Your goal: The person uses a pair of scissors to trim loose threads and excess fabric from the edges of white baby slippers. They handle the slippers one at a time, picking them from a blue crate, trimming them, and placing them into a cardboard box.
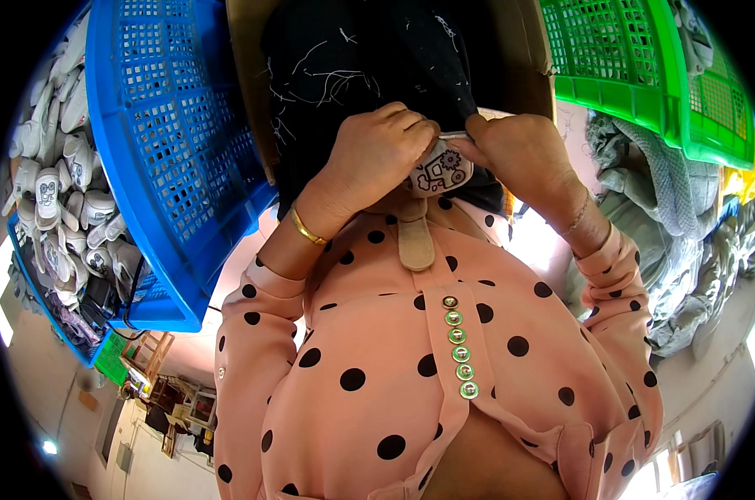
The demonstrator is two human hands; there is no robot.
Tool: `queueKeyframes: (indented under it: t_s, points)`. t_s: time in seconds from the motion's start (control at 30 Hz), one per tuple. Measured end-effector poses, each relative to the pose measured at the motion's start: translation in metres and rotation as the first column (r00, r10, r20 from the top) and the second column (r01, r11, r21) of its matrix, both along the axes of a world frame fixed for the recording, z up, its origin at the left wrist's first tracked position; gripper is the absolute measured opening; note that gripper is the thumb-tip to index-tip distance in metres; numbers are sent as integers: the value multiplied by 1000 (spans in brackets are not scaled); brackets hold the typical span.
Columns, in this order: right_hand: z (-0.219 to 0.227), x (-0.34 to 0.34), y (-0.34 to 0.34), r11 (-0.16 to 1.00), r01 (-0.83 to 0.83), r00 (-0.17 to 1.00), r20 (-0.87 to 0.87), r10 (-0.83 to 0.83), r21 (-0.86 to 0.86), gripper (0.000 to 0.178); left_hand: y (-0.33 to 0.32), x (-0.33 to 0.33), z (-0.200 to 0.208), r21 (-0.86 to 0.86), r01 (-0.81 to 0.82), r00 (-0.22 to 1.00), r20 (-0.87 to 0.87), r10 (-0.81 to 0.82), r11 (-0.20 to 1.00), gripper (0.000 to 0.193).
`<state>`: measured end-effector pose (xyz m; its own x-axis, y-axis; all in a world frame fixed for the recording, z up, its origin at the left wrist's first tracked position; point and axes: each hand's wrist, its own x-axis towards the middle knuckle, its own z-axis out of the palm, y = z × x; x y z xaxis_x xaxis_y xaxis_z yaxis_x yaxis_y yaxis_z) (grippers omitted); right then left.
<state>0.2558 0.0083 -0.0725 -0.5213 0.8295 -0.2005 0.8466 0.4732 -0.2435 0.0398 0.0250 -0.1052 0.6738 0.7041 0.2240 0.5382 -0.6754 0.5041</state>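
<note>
A small light-grey fabric shoe [446, 172], printed with a dark-outlined tractor, is held between both hands just above my lap. My left hand [383, 152] is closed, its fingertips at the shoe's left side. On the other side, my right hand [517, 155] pinches the upper edge between thumb and curled fingers. A beige, round-ended sole [416, 244] sticks out below the printed part, toward my body; how the two join is partly hidden by my left hand. Pale loose threads [331, 77] lie on dark cloth over my legs.
A blue perforated crate [173, 142] stands close on the left, beside a heap of similar printed shoes [65, 200]. An open cardboard box [531, 50] lies ahead. Green crates [615, 58] and piled grey fabric [661, 225] fill the right side.
</note>
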Motion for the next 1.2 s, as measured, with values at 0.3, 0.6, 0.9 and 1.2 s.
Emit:
queueKeyframes:
  t_s: [0.3, 0.6, 0.9, 1.2]
  points:
    - [-14, 5, -10, 935, 309, 893, -286, -347, -172, 41, -12, -13, 11, -703, -247, 884, 119, 452, 667, 9]
    - [-16, -4, -18, 710, 132, 646, -484, -590, -691, 39, -14, -52, 26, -633, -309, 716, 337, 612, 710, 22]
    - [-7, -11, -6, 839, 38, 697, -587, -411, -543, 37, -26, -57, 23, -607, -169, 904, 217, 367, 776, 17]
    - [-12, -14, -10, 821, 66, 716, -547, -435, -567, 31, -29, -70, 1, -495, -524, 704, 207, 680, 693, 13]
